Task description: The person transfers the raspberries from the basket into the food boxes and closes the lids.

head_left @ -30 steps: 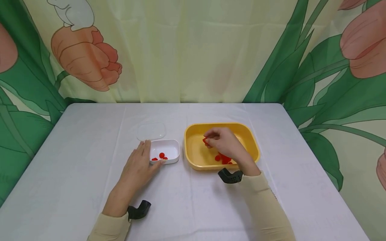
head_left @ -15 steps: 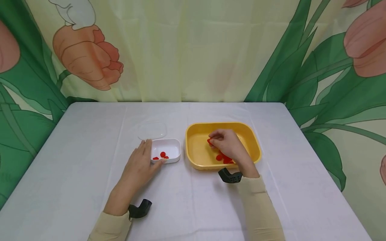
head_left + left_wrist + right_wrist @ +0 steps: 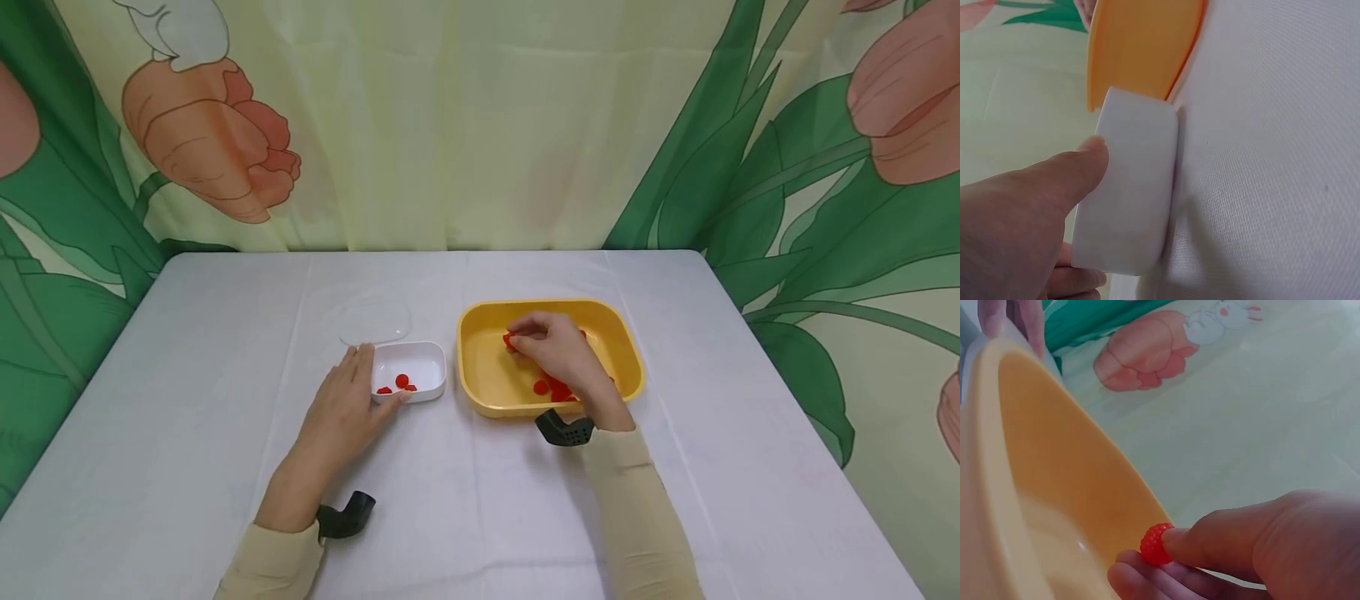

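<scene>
A small white box (image 3: 429,360) stands on the cloth with several red berries (image 3: 402,382) inside. My left hand (image 3: 337,417) holds the box, thumb on its near wall and fingers along its left side. Over the yellow tray (image 3: 480,379) at the right, my right hand (image 3: 561,354) pinches a red raspberry (image 3: 1155,545) between thumb and fingertips. In the right wrist view its bumpy surface shows clearly. More red berries (image 3: 557,390) lie in the tray, partly hidden beneath that hand.
A clear lid (image 3: 375,321) lies flat just behind the white box. White cloth (image 3: 480,500) covers the table, and a printed curtain (image 3: 450,125) hangs behind its far edge. The tray's raised wall stands close to the box's right end.
My right hand, still pinching the raspberry, has shifted slightly left and back over the tray. Red pieces now show to its right. The left hand stays on the box.
</scene>
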Tool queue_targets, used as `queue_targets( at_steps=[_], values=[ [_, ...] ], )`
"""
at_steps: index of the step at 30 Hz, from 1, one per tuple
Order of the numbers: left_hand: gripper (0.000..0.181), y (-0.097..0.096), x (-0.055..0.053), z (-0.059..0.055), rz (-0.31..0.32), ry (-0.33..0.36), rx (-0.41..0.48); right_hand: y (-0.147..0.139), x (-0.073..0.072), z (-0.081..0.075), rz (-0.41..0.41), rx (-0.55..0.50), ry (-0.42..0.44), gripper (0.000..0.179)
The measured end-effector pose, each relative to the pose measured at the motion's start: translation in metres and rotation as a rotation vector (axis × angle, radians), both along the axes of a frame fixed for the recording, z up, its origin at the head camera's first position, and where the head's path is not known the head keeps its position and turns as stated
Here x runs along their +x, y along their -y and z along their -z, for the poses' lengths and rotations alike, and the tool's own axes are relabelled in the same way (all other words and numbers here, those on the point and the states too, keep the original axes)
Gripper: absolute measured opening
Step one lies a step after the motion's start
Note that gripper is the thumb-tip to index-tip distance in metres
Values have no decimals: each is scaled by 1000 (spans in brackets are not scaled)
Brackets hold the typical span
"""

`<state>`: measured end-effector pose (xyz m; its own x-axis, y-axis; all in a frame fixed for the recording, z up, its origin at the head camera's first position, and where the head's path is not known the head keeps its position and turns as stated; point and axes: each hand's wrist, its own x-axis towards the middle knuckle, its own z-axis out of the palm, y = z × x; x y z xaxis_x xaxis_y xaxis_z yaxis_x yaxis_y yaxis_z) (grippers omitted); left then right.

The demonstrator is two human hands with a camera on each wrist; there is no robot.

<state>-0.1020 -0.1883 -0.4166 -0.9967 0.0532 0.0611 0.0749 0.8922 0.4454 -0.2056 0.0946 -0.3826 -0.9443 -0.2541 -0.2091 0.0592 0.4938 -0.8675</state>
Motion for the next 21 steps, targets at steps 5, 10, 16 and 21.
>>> queue_targets(
  at_steps=[5,10,16,21],
  values=[
    [85,1,-1,0,-4,8,-3,6,0,-3,-13,-26,-9,20],
    [87,0,-1,2,-3,14,-4,12,2,-5,-23,-39,-18,18],
    [87,-1,-2,2,-3,10,-17,20,1,-7,-18,-67,-46,17],
    [85,1,-2,2,-4,-19,-7,28,3,-9,-32,-126,-45,17]
  ],
)
